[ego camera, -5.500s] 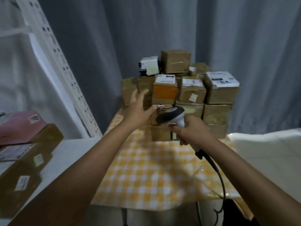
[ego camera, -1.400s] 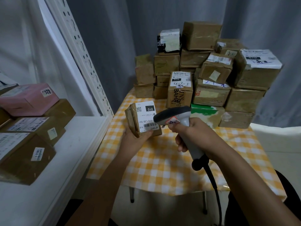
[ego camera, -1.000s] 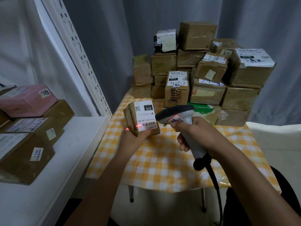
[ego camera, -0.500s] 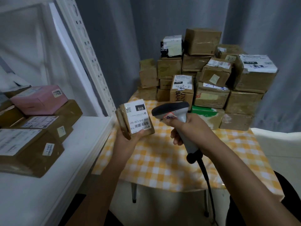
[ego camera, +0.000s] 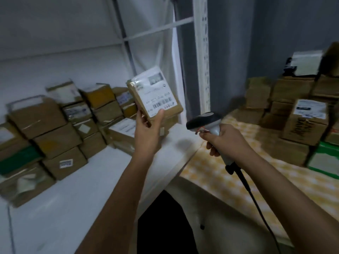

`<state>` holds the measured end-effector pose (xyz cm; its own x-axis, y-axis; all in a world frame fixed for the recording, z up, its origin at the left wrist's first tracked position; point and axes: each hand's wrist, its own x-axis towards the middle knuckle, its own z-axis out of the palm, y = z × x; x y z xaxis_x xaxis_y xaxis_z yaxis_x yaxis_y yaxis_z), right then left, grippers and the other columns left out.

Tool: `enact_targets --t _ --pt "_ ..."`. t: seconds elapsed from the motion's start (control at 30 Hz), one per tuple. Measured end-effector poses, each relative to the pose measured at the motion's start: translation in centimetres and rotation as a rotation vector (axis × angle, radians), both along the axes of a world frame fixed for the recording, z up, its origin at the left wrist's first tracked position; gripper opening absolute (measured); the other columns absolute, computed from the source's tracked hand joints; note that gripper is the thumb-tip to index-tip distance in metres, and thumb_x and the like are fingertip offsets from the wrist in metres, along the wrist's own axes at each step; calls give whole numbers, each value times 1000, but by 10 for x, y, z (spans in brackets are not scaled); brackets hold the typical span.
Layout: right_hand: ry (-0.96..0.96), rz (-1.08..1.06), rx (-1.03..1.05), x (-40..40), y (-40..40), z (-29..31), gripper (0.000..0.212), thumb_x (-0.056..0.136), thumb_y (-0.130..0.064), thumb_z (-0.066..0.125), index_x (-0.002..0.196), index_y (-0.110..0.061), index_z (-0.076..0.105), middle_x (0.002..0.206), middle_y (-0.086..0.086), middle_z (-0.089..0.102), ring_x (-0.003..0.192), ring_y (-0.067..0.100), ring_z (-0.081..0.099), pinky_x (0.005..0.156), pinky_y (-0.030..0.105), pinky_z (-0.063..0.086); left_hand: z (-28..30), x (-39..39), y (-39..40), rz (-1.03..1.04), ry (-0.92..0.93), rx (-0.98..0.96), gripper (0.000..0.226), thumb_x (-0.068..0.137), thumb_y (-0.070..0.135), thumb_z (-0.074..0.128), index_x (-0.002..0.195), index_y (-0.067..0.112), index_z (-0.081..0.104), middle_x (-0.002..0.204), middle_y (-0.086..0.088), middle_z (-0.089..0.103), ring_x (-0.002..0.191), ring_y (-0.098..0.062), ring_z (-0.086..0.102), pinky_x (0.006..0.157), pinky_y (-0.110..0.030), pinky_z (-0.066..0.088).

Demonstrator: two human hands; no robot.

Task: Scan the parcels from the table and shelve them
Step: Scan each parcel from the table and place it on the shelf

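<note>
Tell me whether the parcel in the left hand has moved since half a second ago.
Yes. The parcel was above the checked table; it now sits left of the white upright, over the shelf.

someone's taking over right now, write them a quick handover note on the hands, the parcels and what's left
Left hand: holds one small labelled parcel raised over the white shelf, label facing the camera, not yet set down.
Right hand: grips the corded scanner, held low between shelf and table.
Shelf: stacked parcels along the back and left, bare space in front.
Table: a pile of parcels at the far right.
Done: many parcels are shelved.
Left: place the held parcel on the shelf, then scan and shelve the pile from the table. The image is blurred, so labels cannot be read.
</note>
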<state>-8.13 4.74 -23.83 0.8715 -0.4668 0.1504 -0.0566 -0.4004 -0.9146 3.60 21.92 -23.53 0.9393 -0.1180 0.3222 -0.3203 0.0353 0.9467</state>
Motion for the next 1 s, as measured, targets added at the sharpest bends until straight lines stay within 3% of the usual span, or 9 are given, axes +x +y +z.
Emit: enact_targets --t 0.1,0.23,0.33,0.5,0.63,0.73,0.83,0.93,1.0 --pt "47 67 -17 8 21 -8 17 93 -30 67 83 -16 66 66 3 70 54 19 67 52 27 52 -10 20 53 129 96 -94 71 88 60 67 148 28 48 137 7 63 116 -10 65 97 -32 53" --pt "91 98 -40 12 32 -17 17 93 -29 67 84 -15 65 69 6 71 56 21 67 56 30 55 -37 35 119 269 195 -138 90 74 80 64 147 31 48 138 5 63 120 -16 64 101 -41 52" --pt "121 97 -57 15 34 -22 17 93 -28 66 83 -15 64 67 4 70 53 19 67 58 31 57 -47 37 139 277 235 -108 94 76 80 61 154 36 32 144 6 57 125 -20 61 93 -42 56" --pt "142 93 -61 16 30 -26 17 93 -30 67 85 -15 65 69 4 71 50 16 65 57 29 57 -20 49 112 129 143 9 76 101 57 48 156 50 -4 158 3 40 121 -24 61 90 -53 59" --pt "142 63 -45 13 19 -28 19 93 -30 67 86 -13 67 66 3 70 49 15 65 59 31 58 16 81 78 83 209 119 60 106 53 37 155 53 3 159 -3 34 119 -31 57 83 -55 61" --pt "153 26 -54 11 9 -28 19 94 -31 66 89 -12 67 66 2 71 47 13 65 51 24 54 33 111 59 80 274 212 49 109 49 29 154 53 12 158 -8 33 118 -36 53 86 -58 59" --pt "149 3 -44 10 0 -28 19 94 -30 66 90 -12 66 68 3 70 46 12 64 46 21 49 39 142 46 82 320 335 42 108 52 23 150 44 27 152 -11 37 114 -36 52 79 -52 59" --pt "152 -7 -46 10 -7 -30 19 94 -31 66 91 -12 66 68 3 70 47 14 64 48 23 51 38 167 37 88 295 491 42 107 55 23 140 32 34 146 -16 42 117 -39 56 64 -43 59" --pt "158 -10 -48 10 -10 -32 19 94 -31 66 92 -12 66 68 3 70 48 14 65 51 26 54 38 180 30 83 244 611 49 104 58 32 144 30 34 146 -16 42 113 -40 59 67 -46 62"
